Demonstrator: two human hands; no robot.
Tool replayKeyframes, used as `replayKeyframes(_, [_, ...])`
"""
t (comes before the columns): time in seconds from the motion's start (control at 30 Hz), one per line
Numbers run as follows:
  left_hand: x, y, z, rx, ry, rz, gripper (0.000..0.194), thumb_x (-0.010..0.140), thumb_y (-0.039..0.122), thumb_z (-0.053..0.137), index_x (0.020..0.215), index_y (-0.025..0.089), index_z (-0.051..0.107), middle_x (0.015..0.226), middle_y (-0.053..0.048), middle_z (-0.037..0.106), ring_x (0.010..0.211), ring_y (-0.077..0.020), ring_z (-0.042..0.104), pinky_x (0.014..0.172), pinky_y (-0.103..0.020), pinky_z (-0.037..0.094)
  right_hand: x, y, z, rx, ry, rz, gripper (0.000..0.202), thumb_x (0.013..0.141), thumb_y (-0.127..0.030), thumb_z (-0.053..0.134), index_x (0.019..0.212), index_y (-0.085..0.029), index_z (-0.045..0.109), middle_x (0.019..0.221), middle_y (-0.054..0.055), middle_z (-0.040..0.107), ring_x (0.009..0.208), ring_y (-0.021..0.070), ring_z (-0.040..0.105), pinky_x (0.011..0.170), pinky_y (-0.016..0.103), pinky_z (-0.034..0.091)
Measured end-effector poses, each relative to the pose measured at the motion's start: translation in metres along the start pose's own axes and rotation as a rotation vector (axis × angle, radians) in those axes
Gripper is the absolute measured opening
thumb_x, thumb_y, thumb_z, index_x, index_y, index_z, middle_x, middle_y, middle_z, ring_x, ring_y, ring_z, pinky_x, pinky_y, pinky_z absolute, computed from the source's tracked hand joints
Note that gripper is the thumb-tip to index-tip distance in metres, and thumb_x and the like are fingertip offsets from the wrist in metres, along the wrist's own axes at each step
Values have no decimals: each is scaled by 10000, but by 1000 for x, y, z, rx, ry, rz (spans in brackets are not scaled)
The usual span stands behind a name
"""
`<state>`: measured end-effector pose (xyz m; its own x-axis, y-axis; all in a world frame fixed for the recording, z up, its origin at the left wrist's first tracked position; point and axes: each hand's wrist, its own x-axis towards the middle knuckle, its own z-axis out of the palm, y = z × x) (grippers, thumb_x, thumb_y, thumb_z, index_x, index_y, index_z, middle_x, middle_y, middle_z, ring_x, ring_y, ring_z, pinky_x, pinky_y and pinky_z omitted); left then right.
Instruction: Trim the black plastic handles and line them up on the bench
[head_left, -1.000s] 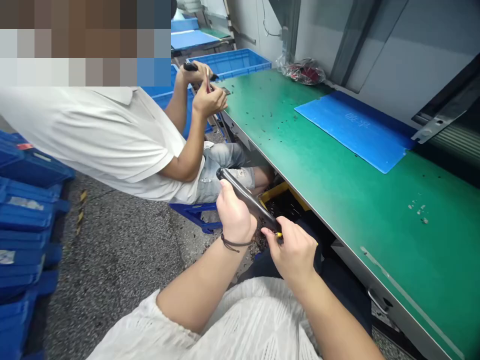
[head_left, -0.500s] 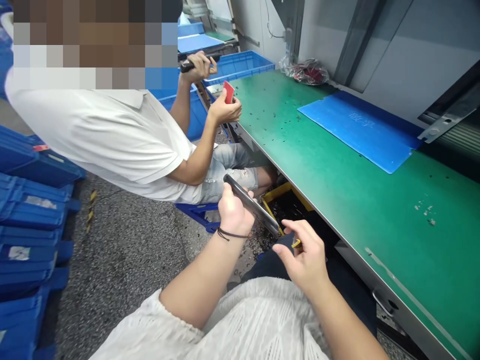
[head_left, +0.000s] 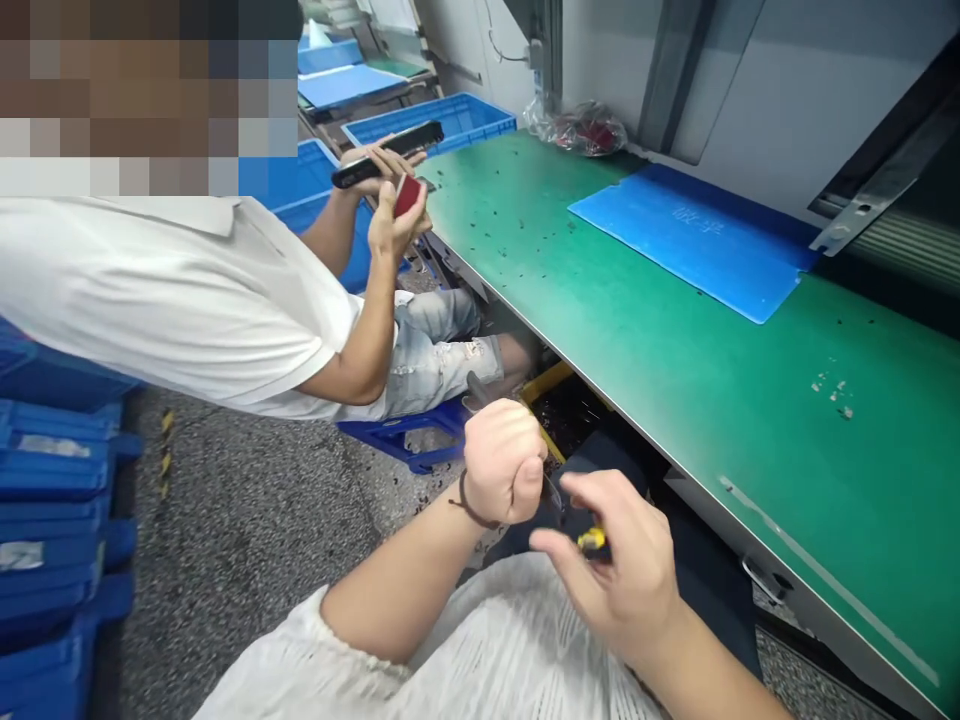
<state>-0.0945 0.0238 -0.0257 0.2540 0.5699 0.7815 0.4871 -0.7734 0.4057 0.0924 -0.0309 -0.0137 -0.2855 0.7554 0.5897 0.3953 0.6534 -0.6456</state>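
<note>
My left hand (head_left: pixel 504 460) is closed, knuckles up, around a long dark plastic-looking part (head_left: pixel 478 388). One end shows beyond my fist; the middle is hidden by my fingers. Close by on the right, my right hand (head_left: pixel 630 560) has its thumb and forefinger apart. A small yellow object (head_left: pixel 591 541) is tucked against its curled fingers; its kind is not clear. Both hands are above my lap, beside the green table (head_left: pixel 615 330). At the left, a co-worker in a white shirt holds a similar black part (head_left: pixel 390 155) and a dark red block (head_left: pixel 407 196).
A blue sheet (head_left: pixel 697 240) and a clear plastic bag (head_left: pixel 581 130) lie on the table among small black scraps. Under its edge is a yellow bin (head_left: pixel 547 382). Blue crates (head_left: pixel 60 490) are stacked at the left, and a blue stool (head_left: pixel 420 430) is under the co-worker.
My left hand has turned from palm up to knuckles up, carrying the dark part round with it. My right hand has shifted slightly down. The co-worker's red block has come to the black part.
</note>
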Motion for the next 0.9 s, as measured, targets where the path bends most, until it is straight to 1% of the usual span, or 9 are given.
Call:
replayKeyframes(0.07, [2, -1, 3, -23, 31, -26, 425, 1058, 310, 323, 660, 228, 447, 533, 4, 460, 481, -157, 410, 600, -358, 362, 0, -3, -11, -6, -89, 22, 337, 1016, -228, 589, 1338, -145, 536, 1014, 115, 657, 878, 210, 634, 703, 335, 548])
replayKeyframes(0.17, [2, -4, 7, -92, 19, -34, 428, 1058, 319, 331, 657, 228, 448, 535, 2, 452, 485, -162, 394, 595, -359, 333, -2, 1, -27, -105, -173, -46, 264, 976, -21, 437, 1125, -175, 591, 946, 84, 642, 787, 173, 564, 664, 307, 485])
replayKeyframes(0.27, [2, -3, 10, -162, 6, -73, 437, 1056, 350, 339, 652, 233, 456, 534, -3, 454, 489, -171, 398, 610, -364, 336, 0, 10, -36, -304, -208, -91, 287, 953, 10, 439, 1067, -186, 615, 894, 69, 667, 722, 165, 531, 624, 306, 431])
replayKeyframes(0.37, [3, -3, 11, -192, -35, -114, 442, 1046, 376, 367, 641, 236, 475, 532, -12, 461, 495, -180, 402, 629, -372, 332, 6, 21, -38, -418, -237, -72, 250, 999, -64, 478, 1097, -217, 650, 1028, 81, 754, 971, 257, 653, 837, 431, 515])
replayKeyframes(0.47, [2, -6, 9, -186, -22, -156, 460, 1040, 390, 394, 619, 233, 489, 527, -21, 470, 500, -182, 400, 633, -371, 322, 12, 31, -37, -167, -329, 32, 185, 1052, -164, 483, 1049, -231, 656, 1413, 77, 688, 1423, 337, 532, 1182, 641, 374])
replayKeyframes(0.57, [-2, -10, 3, -182, 50, -242, 512, 1045, 437, 394, 586, 234, 497, 508, -29, 483, 503, -188, 421, 635, -371, 341, 13, 37, -32, 201, -392, 241, 234, 1088, -284, 464, 1006, -232, 677, 1602, 87, 524, 1503, 295, 476, 1218, 571, 404])
replayKeyframes(0.67, [-7, -12, -3, -192, 101, -299, 529, 1052, 454, 386, 581, 237, 493, 493, -28, 493, 499, -189, 433, 645, -375, 371, 12, 47, -23, 407, -304, 405, 308, 1084, -411, 482, 946, -229, 689, 1618, 106, 500, 1499, 300, 483, 1204, 540, 434])
replayKeyframes(0.77, [-12, -13, -5, -209, 112, -313, 509, 1057, 415, 379, 595, 234, 488, 489, -29, 506, 496, -189, 438, 647, -375, 381, 12, 62, -13, 702, -253, 509, 431, 1060, -563, 470, 818, -233, 605, 1511, 127, 611, 1445, 315, 546, 1151, 575, 480])
replayKeyframes(0.9, [-12, -12, -4, -233, 19, -260, 456, 1045, 336, 389, 614, 229, 496, 515, -30, 518, 504, -185, 447, 631, -361, 359, 12, 73, -4, 979, -229, 620, 501, 1026, -646, 472, 724, -249, 428, 1483, 151, 628, 1423, 331, 567, 1091, 624, 508])
